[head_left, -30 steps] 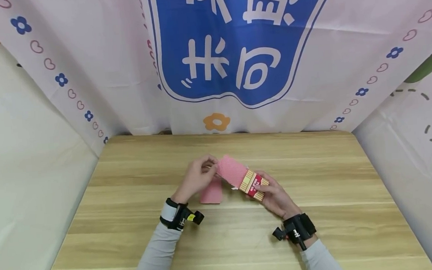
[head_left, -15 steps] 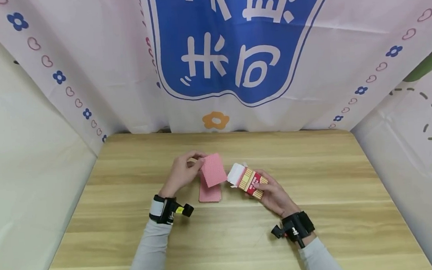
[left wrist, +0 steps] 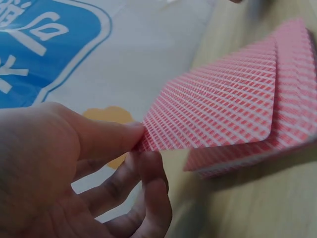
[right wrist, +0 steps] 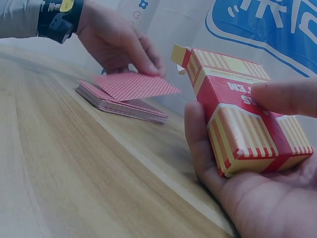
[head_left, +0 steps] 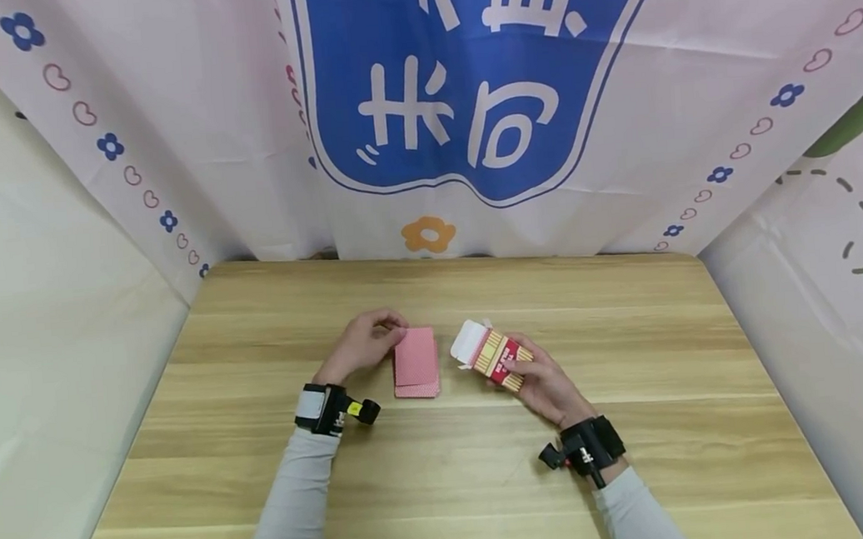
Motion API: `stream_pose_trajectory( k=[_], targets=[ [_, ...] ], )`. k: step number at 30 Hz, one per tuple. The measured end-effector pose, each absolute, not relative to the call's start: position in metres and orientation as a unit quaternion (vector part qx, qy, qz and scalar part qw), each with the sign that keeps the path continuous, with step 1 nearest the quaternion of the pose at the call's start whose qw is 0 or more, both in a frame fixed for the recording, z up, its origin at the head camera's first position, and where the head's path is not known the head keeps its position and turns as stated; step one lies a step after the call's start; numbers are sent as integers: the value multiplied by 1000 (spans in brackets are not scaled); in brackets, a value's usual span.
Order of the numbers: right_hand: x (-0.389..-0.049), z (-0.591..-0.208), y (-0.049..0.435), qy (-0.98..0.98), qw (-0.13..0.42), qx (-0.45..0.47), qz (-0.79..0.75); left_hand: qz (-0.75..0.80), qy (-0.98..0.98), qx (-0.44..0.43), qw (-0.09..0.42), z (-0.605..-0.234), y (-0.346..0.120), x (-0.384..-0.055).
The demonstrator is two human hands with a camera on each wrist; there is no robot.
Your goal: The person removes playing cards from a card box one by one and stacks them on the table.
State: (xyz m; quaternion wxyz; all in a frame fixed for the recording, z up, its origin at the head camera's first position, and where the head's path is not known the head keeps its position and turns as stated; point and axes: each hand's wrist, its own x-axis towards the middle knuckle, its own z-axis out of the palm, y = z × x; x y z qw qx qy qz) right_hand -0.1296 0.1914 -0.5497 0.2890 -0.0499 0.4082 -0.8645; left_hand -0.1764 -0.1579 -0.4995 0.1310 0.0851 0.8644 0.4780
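My left hand (head_left: 365,341) pinches the corner of a red-and-white patterned playing card (left wrist: 218,99) between thumb and fingers. Tilted a little, that card hangs over a stack of playing cards (right wrist: 124,106) lying face down on the table, and covers most of it in the head view. To the right, my right hand (head_left: 548,382) grips a red-and-yellow striped card box (right wrist: 242,114), with the thumb laid across its front. The box's white flap (head_left: 470,342) stands open toward the stack. Its inside is hidden.
Both hands are over a wooden table (head_left: 447,485). A white curtain with a blue printed panel (head_left: 457,92) hangs behind the table's far edge. Pale cloth walls (head_left: 67,328) close in the left and right sides.
My left hand has drawn the patterned card out from the box's open end, moved left and lowered it over the stack. My right hand keeps the box in nearly the same place.
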Motion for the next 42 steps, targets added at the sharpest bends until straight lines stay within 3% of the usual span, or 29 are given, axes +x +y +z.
stream_pose_trajectory(
  k=[14, 32, 42],
  targets=[
    [-140, -539, 182, 414, 294, -55, -860, 417, 900, 67, 104, -502, -154, -175],
    [-118, -549, 191, 429, 287, -24, -856, 385, 911, 84, 124, -509, -142, -168],
    [-120, -549, 186, 423, 290, -28, -858, 422, 899, 62, 99, -505, -141, -165]
  ],
)
